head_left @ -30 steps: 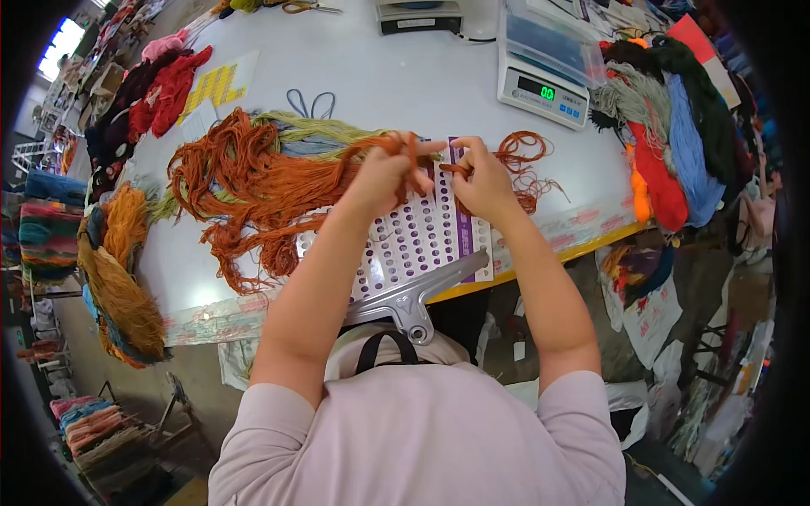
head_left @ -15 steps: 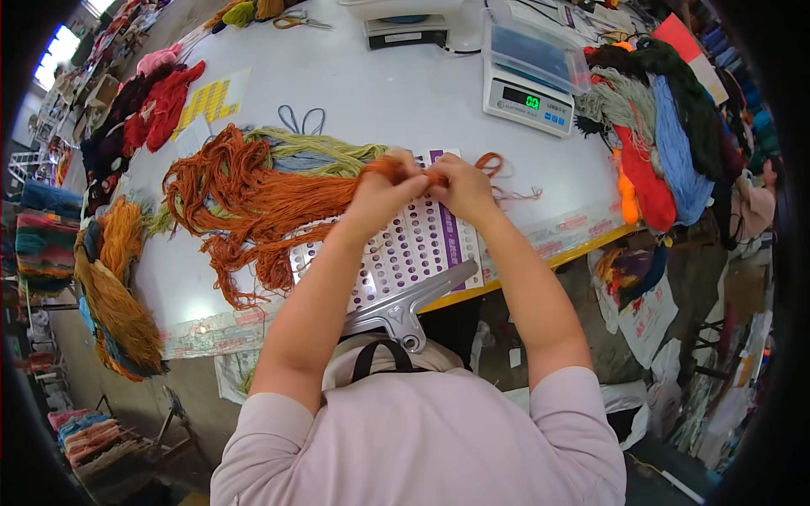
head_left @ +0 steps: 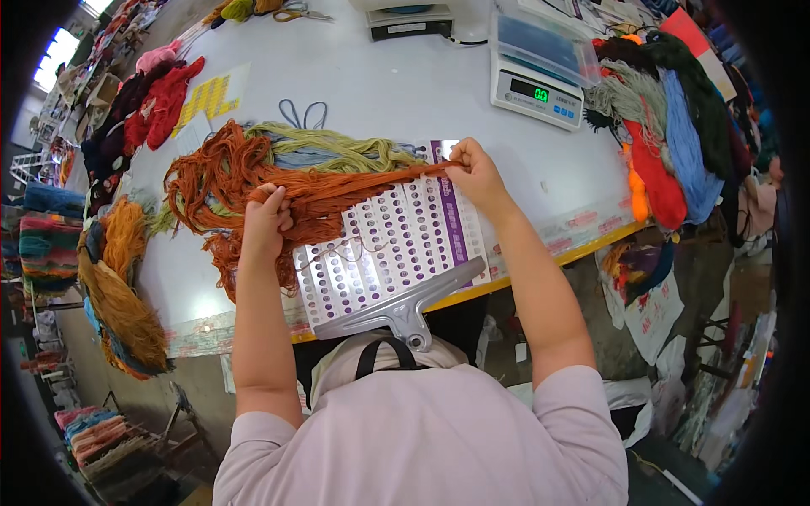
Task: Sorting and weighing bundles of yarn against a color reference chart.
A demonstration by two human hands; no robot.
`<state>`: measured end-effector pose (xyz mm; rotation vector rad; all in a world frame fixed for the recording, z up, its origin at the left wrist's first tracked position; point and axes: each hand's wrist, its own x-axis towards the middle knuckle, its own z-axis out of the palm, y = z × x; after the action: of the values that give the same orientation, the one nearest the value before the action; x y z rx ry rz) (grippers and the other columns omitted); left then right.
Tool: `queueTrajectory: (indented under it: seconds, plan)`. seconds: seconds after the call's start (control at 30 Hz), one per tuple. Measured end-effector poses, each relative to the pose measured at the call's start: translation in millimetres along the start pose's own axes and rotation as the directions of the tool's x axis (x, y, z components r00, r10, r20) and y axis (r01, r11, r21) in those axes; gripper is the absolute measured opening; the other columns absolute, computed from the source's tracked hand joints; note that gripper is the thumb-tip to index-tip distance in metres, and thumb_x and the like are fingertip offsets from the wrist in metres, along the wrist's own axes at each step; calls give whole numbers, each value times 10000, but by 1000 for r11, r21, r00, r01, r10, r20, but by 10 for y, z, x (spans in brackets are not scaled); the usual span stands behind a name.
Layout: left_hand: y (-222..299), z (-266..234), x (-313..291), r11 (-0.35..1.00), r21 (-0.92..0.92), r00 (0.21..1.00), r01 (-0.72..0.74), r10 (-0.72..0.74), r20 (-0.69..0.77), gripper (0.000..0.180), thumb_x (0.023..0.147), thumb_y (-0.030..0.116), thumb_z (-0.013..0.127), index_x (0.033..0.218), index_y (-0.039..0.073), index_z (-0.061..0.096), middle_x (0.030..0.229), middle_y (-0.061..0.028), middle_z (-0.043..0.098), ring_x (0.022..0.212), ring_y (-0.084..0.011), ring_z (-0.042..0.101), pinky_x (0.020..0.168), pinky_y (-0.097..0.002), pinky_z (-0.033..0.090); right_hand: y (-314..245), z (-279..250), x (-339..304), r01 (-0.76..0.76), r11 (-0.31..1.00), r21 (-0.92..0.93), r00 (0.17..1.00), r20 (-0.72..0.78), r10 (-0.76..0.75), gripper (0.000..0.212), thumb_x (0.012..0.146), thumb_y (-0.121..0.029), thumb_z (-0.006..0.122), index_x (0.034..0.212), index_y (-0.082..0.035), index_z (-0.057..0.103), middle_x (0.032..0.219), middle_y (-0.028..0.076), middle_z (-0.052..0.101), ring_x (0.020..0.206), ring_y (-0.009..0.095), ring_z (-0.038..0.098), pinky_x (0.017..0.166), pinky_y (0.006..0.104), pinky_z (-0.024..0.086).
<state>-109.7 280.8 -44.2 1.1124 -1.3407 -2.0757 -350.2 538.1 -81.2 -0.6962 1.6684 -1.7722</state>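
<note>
A rust-orange yarn hank (head_left: 337, 187) lies spread over the table, its right end drawn into a narrow strand. My right hand (head_left: 477, 175) pinches that end above the purple strip of a white card with rows of holes (head_left: 392, 240). On the left, my left hand (head_left: 268, 221) is closed on the hank's looser part. Green and grey-blue yarn (head_left: 337, 148) lies just beyond it, partly covered. At the table's front edge, a large silver clip (head_left: 405, 308) grips the card. A few loose rust threads trail over the holes.
A digital scale (head_left: 540, 93) with a clear tray stands far right, beside several coloured yarn hanks (head_left: 688, 143). Red yarn (head_left: 160, 105) and a yellow-patterned sheet (head_left: 207, 101) lie to the left. Ochre yarn (head_left: 122, 287) hangs over the left edge; scissors (head_left: 304, 14) lie at the back.
My hands were together over the card. The left has moved left and nearer to me, the right slightly right, and the rust yarn is now stretched between them.
</note>
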Motion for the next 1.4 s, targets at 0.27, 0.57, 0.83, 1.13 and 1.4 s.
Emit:
queueTrajectory:
  seconds: [0.27,0.57,0.83,1.13,1.4]
  plan:
    - [235,-436,-71,981,-191,994,-36,17,-104,105,886,80,573,833,123,493,621,27,427,460,-55,304,419,-213,244,93,25,51,-17,966,-256,996,-88,-6,164,745,-14,616,888,-37,539,723,24,609,651,81,541,611,221,429]
    - [1131,-550,-219,823,-443,934,-357,307,-181,108,946,152,502,875,73,522,605,38,356,511,-58,297,467,-203,252,-192,186,-18,8,609,-793,996,-49,-77,339,688,-222,651,987,-89,563,929,44,621,855,236,625,729,353,494]
    - [991,-518,415,526,689,582,-498,792,-183,279,918,78,489,1186,44,560,863,-46,613,707,-135,581,499,-256,443,-83,179,-12,15,612,-791,992,-66,-110,287,707,-154,611,988,-102,588,963,40,598,857,227,619,736,350,496]
    - [-353,1451,110,221,619,643,-754,442,626,191,825,231,643,988,147,696,952,-85,576,804,-255,598,672,-337,486,-2,286,-66,23,598,-801,949,-170,-265,171,765,-98,555,925,-104,616,935,72,601,779,261,622,669,379,502]
    - [-515,1441,374,-128,779,640,-613,498,585,148,797,230,613,768,89,648,810,-88,601,685,-283,605,609,-392,487,27,287,-68,36,589,-807,927,-193,-321,140,773,-111,556,903,-103,608,918,82,604,731,285,623,644,399,507]
